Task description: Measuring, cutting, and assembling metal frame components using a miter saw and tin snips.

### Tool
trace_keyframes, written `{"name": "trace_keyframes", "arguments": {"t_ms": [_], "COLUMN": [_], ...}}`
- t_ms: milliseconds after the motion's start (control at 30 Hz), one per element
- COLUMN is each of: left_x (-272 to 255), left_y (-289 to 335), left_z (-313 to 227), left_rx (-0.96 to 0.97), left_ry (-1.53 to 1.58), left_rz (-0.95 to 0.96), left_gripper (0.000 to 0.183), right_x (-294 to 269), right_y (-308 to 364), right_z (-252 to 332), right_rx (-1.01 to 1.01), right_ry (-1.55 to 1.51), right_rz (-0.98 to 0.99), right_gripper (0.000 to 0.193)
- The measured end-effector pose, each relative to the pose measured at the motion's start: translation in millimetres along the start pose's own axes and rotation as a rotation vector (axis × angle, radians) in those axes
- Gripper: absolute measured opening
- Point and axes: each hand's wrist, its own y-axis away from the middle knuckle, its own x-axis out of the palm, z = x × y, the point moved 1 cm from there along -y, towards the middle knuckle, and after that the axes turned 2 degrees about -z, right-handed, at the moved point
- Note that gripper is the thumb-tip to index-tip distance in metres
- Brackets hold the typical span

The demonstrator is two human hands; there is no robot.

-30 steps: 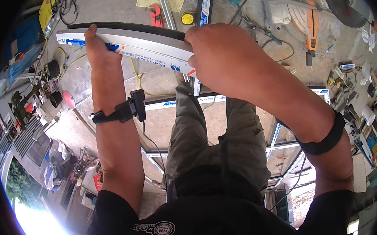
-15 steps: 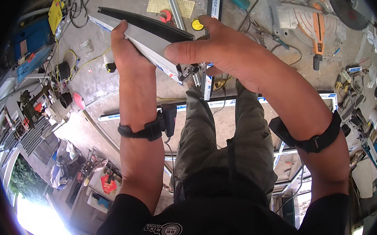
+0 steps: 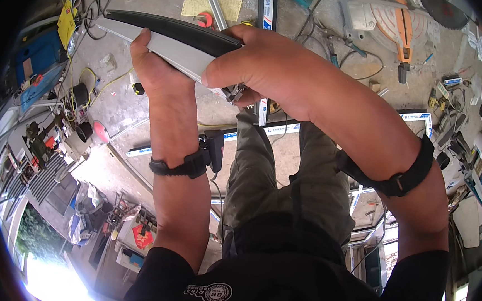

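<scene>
Both my hands grip a long window-frame profile [image 3: 165, 36], pale on one face with a black strip along its upper edge. It runs from the upper left down to the middle of the head view. My left hand [image 3: 157, 72] holds it from underneath near its middle. My right hand [image 3: 263, 68] wraps over its nearer end, where a cut metal end shows under my fingers. A black strap sits on each forearm. My legs in olive trousers [image 3: 284, 176] are below the hands.
A mitre saw with orange parts [image 3: 395, 21] stands at the top right on the concrete floor. Cables, a blue tool case [image 3: 38, 58], a yellow box [image 3: 66, 22] and loose profiles [image 3: 268, 7] lie around. White frame pieces [image 3: 416, 115] lie near my feet.
The profile has swung from lying level across the view to slanting from upper left down to the centre. My hands have moved closer together on it.
</scene>
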Motion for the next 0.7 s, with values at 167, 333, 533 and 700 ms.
{"name": "trace_keyframes", "arguments": {"t_ms": [167, 333, 533, 700], "left_x": [-20, -22, -18, -2], "left_y": [-8, -13, -12, 1], "left_z": [-3, -10, -10, -6], "left_rx": [-0.063, -0.093, -0.01, 0.039], "left_ry": [0.063, 0.111, 0.106, 0.179], "left_rz": [0.187, 0.32, 0.232, 0.143], "left_gripper": [0.044, 0.048, 0.053, 0.049], "right_x": [8, 8, -24, -25], "right_y": [7, 6, 13, 19], "right_z": [10, 12, -5, -29], "right_rx": [-0.054, -0.099, -0.159, -0.365], "right_ry": [0.182, 0.162, 0.006, -0.054], "right_rz": [-0.032, -0.003, 0.197, 0.187], "right_gripper": [0.07, 0.076, 0.081, 0.08]}}
